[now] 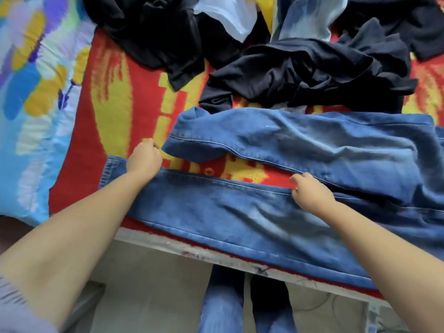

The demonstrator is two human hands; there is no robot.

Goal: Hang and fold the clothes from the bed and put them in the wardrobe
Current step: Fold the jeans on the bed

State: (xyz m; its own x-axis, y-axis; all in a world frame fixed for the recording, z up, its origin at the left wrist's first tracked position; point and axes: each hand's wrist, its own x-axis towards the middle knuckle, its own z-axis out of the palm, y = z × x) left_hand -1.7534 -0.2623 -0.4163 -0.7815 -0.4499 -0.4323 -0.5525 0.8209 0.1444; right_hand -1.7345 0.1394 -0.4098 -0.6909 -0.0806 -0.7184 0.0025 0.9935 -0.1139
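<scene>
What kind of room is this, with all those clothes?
Most likely a bedroom. Blue jeans are spread on a bed covered with a red and yellow blanket, a patterned pillow lies beside it, and more dark clothes are piled behind.

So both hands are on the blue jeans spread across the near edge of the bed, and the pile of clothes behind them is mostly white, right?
Not quite. The head view shows the left hand and right hand on the blue jeans at the near edge of the bed, but the pile of clothes behind them is mostly black and dark navy, with only a few pale pieces.
</scene>
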